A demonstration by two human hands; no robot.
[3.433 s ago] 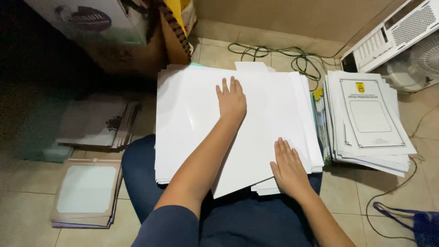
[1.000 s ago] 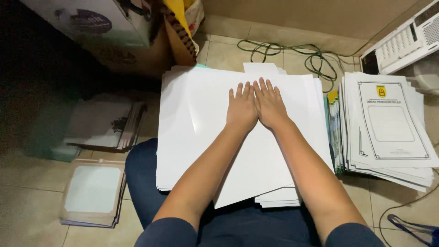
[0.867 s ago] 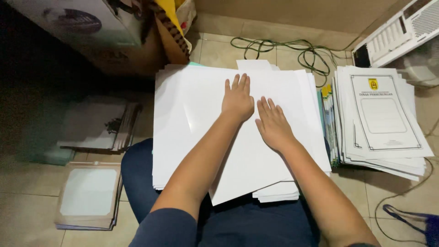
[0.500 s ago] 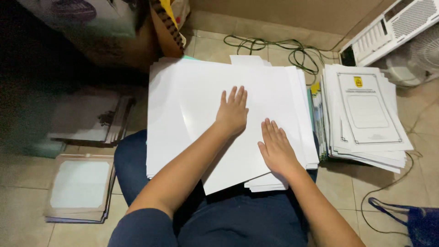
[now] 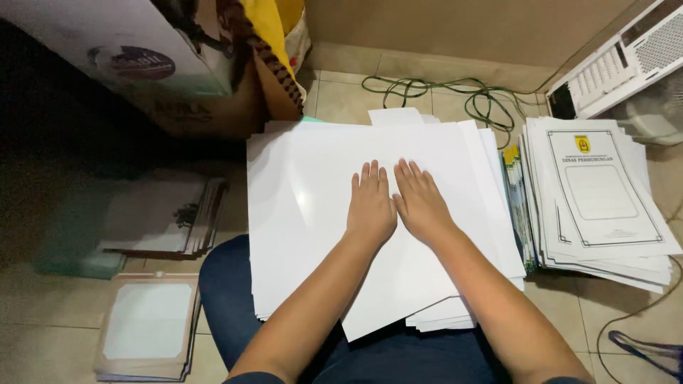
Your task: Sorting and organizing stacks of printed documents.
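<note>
A thick stack of large white glossy sheets [image 5: 306,192] lies on the tiled floor and partly over my lap. Both my hands rest flat on the top sheet, side by side near its middle. My left hand [image 5: 370,203] has its fingers stretched out and pressed on the paper. My right hand [image 5: 421,201] lies just beside it, almost touching, palm down with fingers spread. Neither hand holds anything.
A stack of printed white folders [image 5: 605,192] lies at the right. Darker folder piles [image 5: 167,217] [image 5: 146,327] sit at the left. A cardboard box [image 5: 178,64], a green cable [image 5: 441,92] and a white appliance [image 5: 626,57] stand at the back.
My hands were apart on the sheet half a second ago, the right one lower down. Now they lie side by side at the middle of the top sheet.
</note>
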